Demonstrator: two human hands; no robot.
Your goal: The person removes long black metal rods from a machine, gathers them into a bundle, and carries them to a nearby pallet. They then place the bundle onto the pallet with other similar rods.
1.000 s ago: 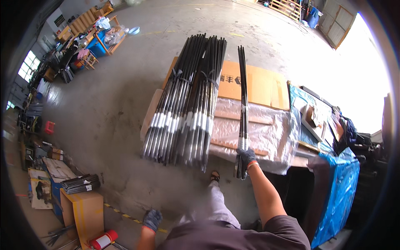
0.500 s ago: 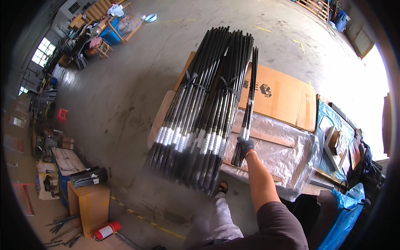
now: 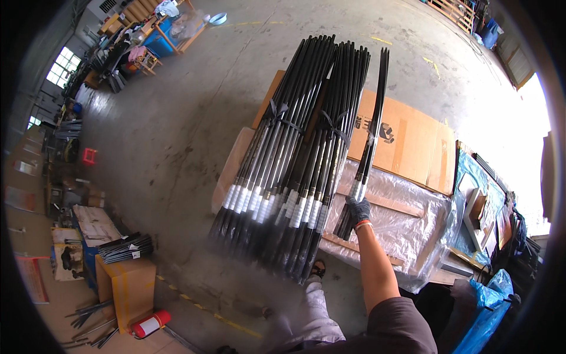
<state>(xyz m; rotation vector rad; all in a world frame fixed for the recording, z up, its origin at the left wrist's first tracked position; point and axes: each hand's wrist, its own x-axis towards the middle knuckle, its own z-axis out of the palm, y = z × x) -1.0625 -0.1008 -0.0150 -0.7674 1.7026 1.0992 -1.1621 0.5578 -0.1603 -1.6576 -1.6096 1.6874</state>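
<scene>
My right hand (image 3: 358,210), in a dark knitted glove with an orange cuff, is closed around a small group of long black poles (image 3: 372,127), just below their white bands. The poles slant away from me, far ends leaning right, above the cardboard and plastic-wrapped surface. To their left lie two thick bundles of similar black poles, a left bundle (image 3: 277,133) and a right bundle (image 3: 333,147). Each is bound with a dark tie and has white bands toward the near end. A gap separates the held poles from the right bundle. My left hand is out of view.
Beneath the poles are a flat cardboard box (image 3: 407,138) and a clear-plastic-wrapped stack (image 3: 401,218). Blue plastic sheeting (image 3: 492,301) hangs at the right. At lower left stand a brown carton (image 3: 127,289) topped with short rods and a red fire extinguisher (image 3: 150,324).
The far ends of the held poles have swung right and outward, widening the gap to the right bundle. My right hand keeps its grip; the whole view has shifted slightly.
</scene>
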